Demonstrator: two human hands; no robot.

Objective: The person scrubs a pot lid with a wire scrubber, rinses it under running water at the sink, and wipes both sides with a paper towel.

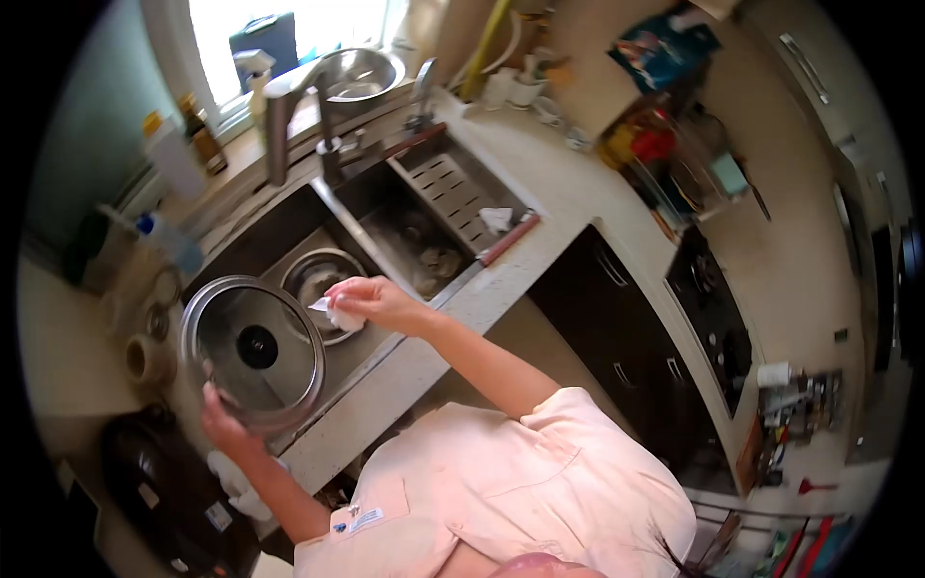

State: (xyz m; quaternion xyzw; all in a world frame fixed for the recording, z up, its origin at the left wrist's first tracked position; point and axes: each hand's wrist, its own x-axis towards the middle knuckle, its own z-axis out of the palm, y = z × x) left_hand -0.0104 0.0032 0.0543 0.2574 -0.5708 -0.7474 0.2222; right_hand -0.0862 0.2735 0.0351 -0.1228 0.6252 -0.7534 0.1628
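My left hand (227, 422) is closed on the rim of a round glass pot lid (289, 361), which has a metal edge and a black knob. The lid is tilted above the left sink basin. In my right hand (378, 302) is a crumpled white tissue (345, 318), pinched in the fingers close to the lid's right edge. Below that hand, a round metal bowl (358, 262) sits in the left basin, partly covered by the lid and my hand.
The faucet (330, 159) rises behind the sink. A slotted drain tray (448, 188) with a white crumpled piece (496, 220) covers the right part. Bottles (173, 154) and a metal basin (361, 75) line the window side. The stove (708, 308) stands to the right.
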